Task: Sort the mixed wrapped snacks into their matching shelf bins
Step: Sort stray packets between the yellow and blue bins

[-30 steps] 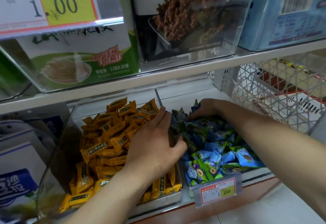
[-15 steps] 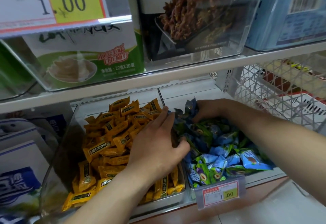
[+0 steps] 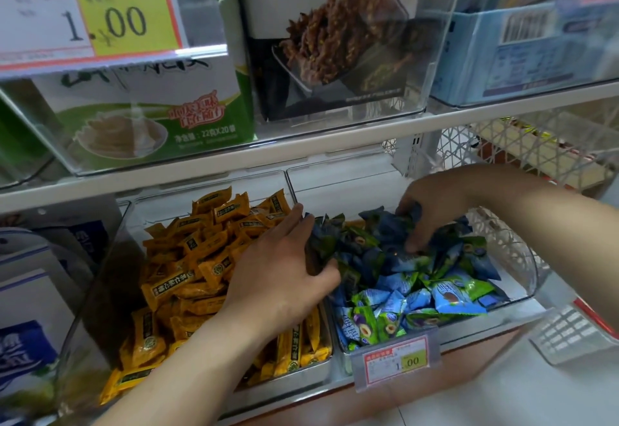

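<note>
Snacks lie in two bins on the lower shelf, in the middle of the frame. The left clear plastic bin [image 3: 100, 291] is heaped with yellow-orange wrapped snacks [image 3: 201, 258]. The right clear plastic bin [image 3: 335, 187], just beside it, holds blue and green wrapped snacks [image 3: 418, 291].

Your left hand [image 3: 284, 275] reaches from the lower left across the yellow-orange heap and over the divide between the bins. Its fingers and thumb close round a clump of blue and green wrappers at the left edge of that pile. Your right hand [image 3: 435, 204] comes in from the right of the frame. Its fingers curl down into the back of the same pile and hold several dark blue wrappers. Your two hands are near each other but apart, with wrappers bunched up between them.

A small red-bordered price tag [image 3: 397, 360] reading 1.00 is fixed to the front of the right bin. Above the white shelf edge [image 3: 301, 147] stand three boxes:
- a green and white carton [image 3: 150, 114] at the upper left
- a dark box picturing brown twisted sticks [image 3: 335, 40] at the upper middle
- a light blue carton with a barcode [image 3: 529, 53] at the upper right

A large price tag with a yellow panel [image 3: 90, 13] fills the upper left corner. A white lattice basket [image 3: 502, 144] sits at the right, behind your right forearm. Blue and white packs [image 3: 26, 325] stand at the far left edge.
</note>
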